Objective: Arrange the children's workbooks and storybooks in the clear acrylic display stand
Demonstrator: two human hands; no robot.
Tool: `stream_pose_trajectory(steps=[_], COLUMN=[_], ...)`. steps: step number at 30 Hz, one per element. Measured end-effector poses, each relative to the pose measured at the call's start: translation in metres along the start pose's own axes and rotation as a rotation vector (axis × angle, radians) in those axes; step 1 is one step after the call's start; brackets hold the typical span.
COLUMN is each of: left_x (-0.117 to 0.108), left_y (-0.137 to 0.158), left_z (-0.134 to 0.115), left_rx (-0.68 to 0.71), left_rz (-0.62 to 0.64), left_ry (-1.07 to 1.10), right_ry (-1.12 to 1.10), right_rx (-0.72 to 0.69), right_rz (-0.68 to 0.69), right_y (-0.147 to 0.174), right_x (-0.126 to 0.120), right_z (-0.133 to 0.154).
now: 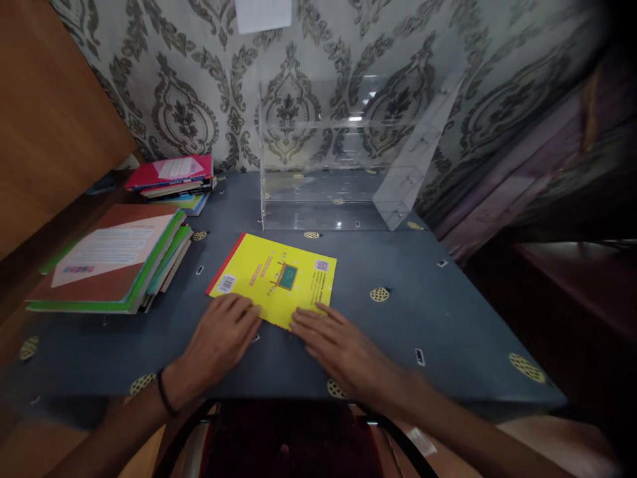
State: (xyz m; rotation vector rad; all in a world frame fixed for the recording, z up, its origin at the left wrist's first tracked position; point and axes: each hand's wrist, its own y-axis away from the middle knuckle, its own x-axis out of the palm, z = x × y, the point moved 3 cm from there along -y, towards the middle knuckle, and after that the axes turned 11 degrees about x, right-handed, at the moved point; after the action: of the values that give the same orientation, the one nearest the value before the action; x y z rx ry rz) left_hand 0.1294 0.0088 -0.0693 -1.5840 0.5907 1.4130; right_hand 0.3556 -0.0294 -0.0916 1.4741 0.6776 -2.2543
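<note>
A yellow book [253, 265] with a red spine lies flat on the table, its barcode and a small chalkboard picture facing up. Over its near left corner rests my left hand [223, 335], the fingers stretched out along the cover. My right hand [336, 338] lies with extended fingers on the near right part of the same book. Neither hand is wrapped round anything. My palms partly hide the book's near edge. A dark band circles my left wrist.
A clear acrylic shelf rack [318, 216] stands behind the book against the patterned wall. To the left are a large stack of books [104, 255] and a smaller stack [172, 176] beyond it. The grey-blue tablecloth [388, 345] has pineapple prints. A chair is at the near edge.
</note>
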Motion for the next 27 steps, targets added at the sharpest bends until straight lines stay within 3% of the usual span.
stream_pose_trajectory(steps=[3,5,10,21,27], left_x=[0.010,0.017,0.021,0.018,0.022], left_y=[-0.017,-0.022,-0.023,-0.025,-0.047], left_z=[-0.019,-0.024,-0.022,-0.021,-0.016], left_rx=[0.132,0.160,0.138,0.151,0.101], left_rz=[0.017,0.045,0.004,-0.056,0.167], left_ry=[0.113,0.131,0.142,0.167,0.221], right_ry=[0.015,0.029,0.051,0.129,0.215], right_rx=[0.067,0.113,0.179,0.360,0.382], right_rz=[-0.015,-0.012,-0.025,-0.090,-0.106], right_y=[0.006,0.013,0.017,-0.030,-0.032], right_x=[0.019,0.028,0.024,0.003,0.010], right_z=[0.027,0.029,-0.003,-0.080,-0.080])
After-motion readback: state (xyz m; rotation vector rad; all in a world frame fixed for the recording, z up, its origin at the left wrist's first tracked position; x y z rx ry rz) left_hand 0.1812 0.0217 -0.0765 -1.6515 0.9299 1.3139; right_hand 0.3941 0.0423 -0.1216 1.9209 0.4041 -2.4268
